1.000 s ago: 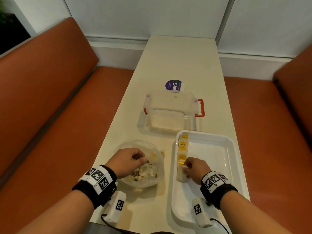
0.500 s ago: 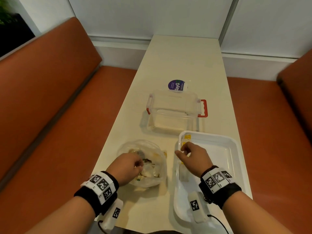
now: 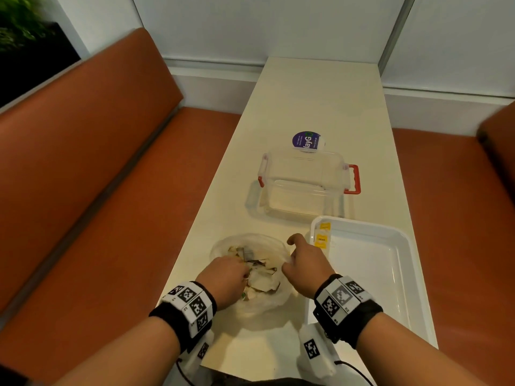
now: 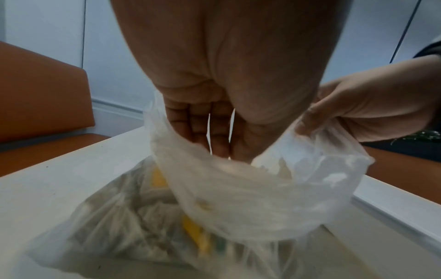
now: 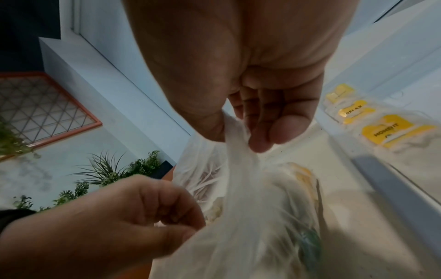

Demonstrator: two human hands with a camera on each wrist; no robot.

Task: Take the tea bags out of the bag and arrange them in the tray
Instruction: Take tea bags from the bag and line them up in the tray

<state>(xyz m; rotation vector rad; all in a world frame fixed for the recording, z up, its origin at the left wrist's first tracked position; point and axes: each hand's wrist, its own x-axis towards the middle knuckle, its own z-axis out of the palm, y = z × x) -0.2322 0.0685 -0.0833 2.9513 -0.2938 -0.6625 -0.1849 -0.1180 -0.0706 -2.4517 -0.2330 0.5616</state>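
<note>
Below, both hands met at the clear plastic bag (image 3: pixel 252 277) on the table (image 3: pixel 315 107). The right hand (image 3: pixel 305 264) pinched the bag's rim between thumb and fingers (image 5: pixel 262 139), holding that edge up. The left hand (image 3: pixel 225 278) was sunk into the bag's mouth with its fingers curled; its fingertips were hidden behind the film in the left wrist view, so whether they gripped a tea bag or only the plastic could not be told. The tea bags in the bag (image 4: pixel 148 217) showed only as blurred pale and yellow shapes. Just right of the right hand lay the white tray (image 3: pixel 390 263), with a short row of yellow-tagged tea bags (image 3: pixel 321 237) along its near-hand edge, the lower part of that row apparently covered by the hand. Beyond both hands stood a clear lidded box (image 3: pixel 303 185) with red handles.
</note>
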